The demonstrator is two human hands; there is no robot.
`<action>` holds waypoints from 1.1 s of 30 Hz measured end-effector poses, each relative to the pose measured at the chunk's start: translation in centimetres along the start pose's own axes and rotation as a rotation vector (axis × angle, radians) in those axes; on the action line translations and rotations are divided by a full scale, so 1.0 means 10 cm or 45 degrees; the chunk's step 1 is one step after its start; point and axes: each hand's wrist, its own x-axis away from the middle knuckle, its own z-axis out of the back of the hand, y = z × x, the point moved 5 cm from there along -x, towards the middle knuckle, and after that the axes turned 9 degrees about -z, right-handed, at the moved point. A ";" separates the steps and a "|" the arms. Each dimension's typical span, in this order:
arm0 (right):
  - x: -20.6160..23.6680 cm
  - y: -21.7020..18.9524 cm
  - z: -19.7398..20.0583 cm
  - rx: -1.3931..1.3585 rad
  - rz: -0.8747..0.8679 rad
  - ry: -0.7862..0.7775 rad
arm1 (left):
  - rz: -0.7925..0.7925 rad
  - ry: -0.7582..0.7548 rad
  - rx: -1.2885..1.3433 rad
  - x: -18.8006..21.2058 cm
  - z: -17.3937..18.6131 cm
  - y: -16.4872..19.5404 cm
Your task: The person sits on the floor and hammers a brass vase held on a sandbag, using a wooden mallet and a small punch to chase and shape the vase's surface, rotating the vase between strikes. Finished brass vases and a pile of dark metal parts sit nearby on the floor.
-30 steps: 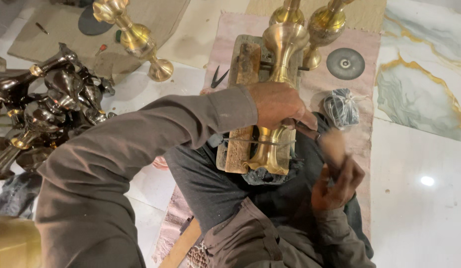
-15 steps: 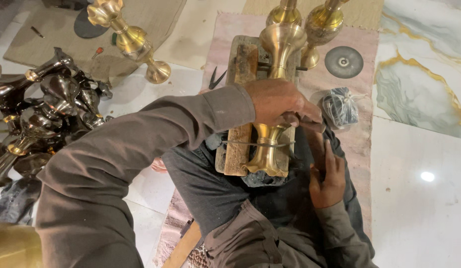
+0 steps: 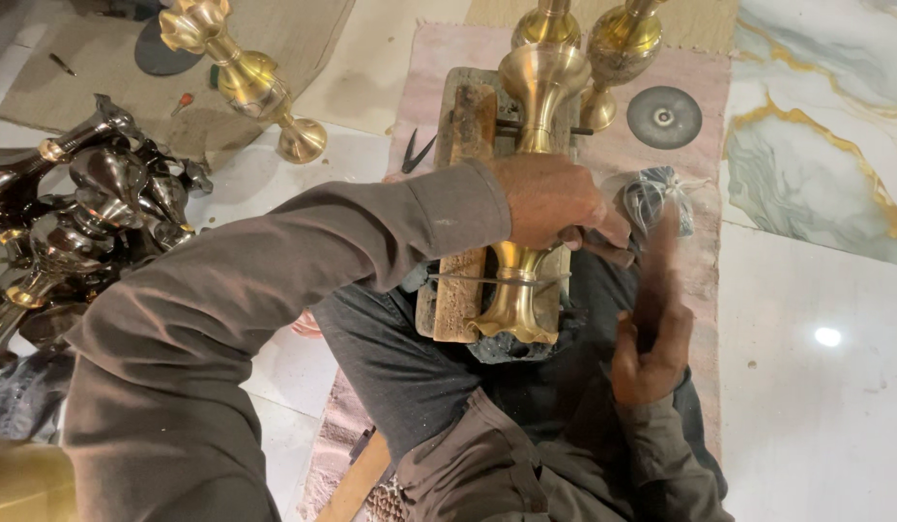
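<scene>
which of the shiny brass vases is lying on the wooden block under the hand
The brass vase in the middle, gripped by the left hand. The other golden ones lie or stand on the floor, off the wooden block.

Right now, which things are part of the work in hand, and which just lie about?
In hand: left hand, right hand, brass vase, wooden block.
Lying about: grinding disc, dark vase pile, tipped brass vase, pliers.

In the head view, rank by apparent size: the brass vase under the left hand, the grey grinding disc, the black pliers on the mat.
1. Brass vase, under the left hand.
2. Grinding disc.
3. Pliers, smallest.
</scene>
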 end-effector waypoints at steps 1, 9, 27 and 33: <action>0.05 0.08 -0.04 -0.274 -0.015 0.045 | -0.007 -0.012 -0.008 0.00 0.00 0.02; 0.04 0.21 -0.24 0.040 0.270 0.405 | -0.105 0.017 0.095 -0.05 0.06 0.06; -0.03 0.01 -0.37 0.236 0.348 0.311 | -0.155 -0.102 -0.086 -0.14 0.02 0.03; -0.06 0.07 -0.38 0.067 0.366 0.450 | -0.121 -0.198 -0.072 -0.11 0.04 0.05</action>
